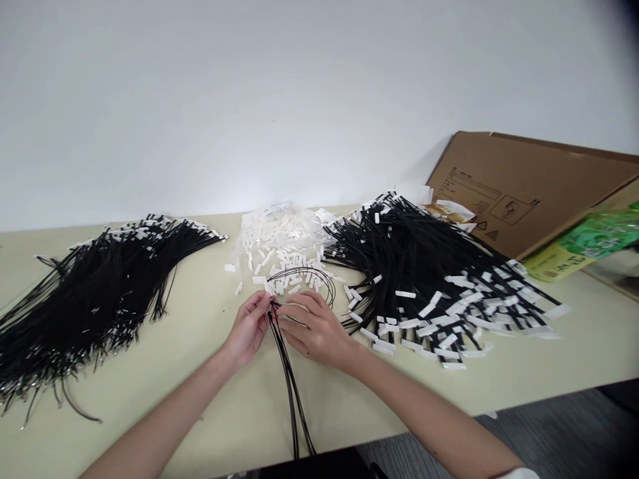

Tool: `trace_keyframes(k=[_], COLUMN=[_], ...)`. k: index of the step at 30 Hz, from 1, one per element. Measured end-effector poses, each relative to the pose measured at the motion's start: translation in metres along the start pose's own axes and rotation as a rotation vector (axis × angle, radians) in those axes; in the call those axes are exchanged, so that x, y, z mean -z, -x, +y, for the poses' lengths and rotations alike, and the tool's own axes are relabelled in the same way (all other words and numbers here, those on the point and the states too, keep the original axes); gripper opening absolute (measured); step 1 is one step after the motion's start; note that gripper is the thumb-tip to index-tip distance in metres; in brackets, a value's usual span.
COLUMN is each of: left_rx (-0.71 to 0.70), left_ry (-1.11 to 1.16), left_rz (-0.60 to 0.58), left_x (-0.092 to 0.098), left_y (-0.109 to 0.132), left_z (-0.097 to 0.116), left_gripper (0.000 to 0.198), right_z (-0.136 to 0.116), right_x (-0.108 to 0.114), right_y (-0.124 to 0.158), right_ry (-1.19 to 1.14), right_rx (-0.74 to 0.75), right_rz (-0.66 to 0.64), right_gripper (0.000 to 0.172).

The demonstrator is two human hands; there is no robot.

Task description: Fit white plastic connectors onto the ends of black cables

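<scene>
My left hand (249, 327) and my right hand (313, 327) meet at the middle of the table, fingers pinched on the ends of a few thin black cables (290, 382). These cables loop up past my right hand and run down toward the table's front edge. Just behind my hands lies a heap of small white plastic connectors (279, 256), some in a clear bag. A large pile of black cables with white tags (424, 279) lies to the right. Another pile of black cables (90, 293) spreads at the left.
A pale green table (164, 372) carries everything, with a white wall behind. A flattened cardboard box (524, 186) leans at the back right, beside a green packet (594, 243). Grey floor shows below the table's front edge at lower right.
</scene>
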State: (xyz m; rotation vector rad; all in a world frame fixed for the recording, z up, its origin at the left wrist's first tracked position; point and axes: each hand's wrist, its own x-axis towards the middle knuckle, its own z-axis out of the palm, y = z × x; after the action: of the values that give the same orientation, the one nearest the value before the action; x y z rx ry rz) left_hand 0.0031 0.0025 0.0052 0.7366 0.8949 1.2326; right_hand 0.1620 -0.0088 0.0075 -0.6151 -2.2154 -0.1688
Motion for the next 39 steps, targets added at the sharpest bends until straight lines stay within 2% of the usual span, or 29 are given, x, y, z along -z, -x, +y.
trace_keyframes(k=[11, 21, 25, 28, 31, 34, 36, 39], left_rx=[0.007, 0.015, 0.012, -0.006, -0.009, -0.004, 0.001, 0.012], left_ry=[0.023, 0.036, 0.006, -0.009, -0.046, -0.102, -0.134, -0.166], left_rz=[-0.018, 0.004, 0.014, 0.015, 0.004, -0.019, -0.037, -0.066], left_x=[0.004, 0.004, 0.002, 0.001, 0.001, 0.000, 0.000, 0.000], left_y=[-0.001, -0.002, -0.002, 0.000, 0.002, 0.005, 0.006, 0.006], left_z=[-0.004, -0.004, -0.003, -0.001, 0.000, 0.000, 0.000, 0.000], left_gripper=[0.016, 0.017, 0.021, 0.022, 0.021, 0.021, 0.022, 0.022], right_z=[-0.003, 0.000, 0.001, 0.001, 0.006, 0.020, 0.033, 0.048], right_x=[-0.011, -0.006, -0.003, 0.006, 0.024, 0.046, 0.062, 0.081], right_y=[0.000, -0.001, -0.002, -0.007, -0.014, -0.018, -0.019, -0.016], right_ry=[0.057, 0.084, -0.137, -0.475, -0.846, -1.144, -1.191, -1.047], right_rx=[-0.020, -0.015, -0.122, -0.380, -0.710, -0.854, -0.870, -0.868], right_rz=[0.075, 0.092, 0.141, 0.211, 0.370, 0.664, 0.832, 0.982], right_gripper=[0.011, 0.011, 0.016, 0.017, 0.018, 0.016, 0.015, 0.013])
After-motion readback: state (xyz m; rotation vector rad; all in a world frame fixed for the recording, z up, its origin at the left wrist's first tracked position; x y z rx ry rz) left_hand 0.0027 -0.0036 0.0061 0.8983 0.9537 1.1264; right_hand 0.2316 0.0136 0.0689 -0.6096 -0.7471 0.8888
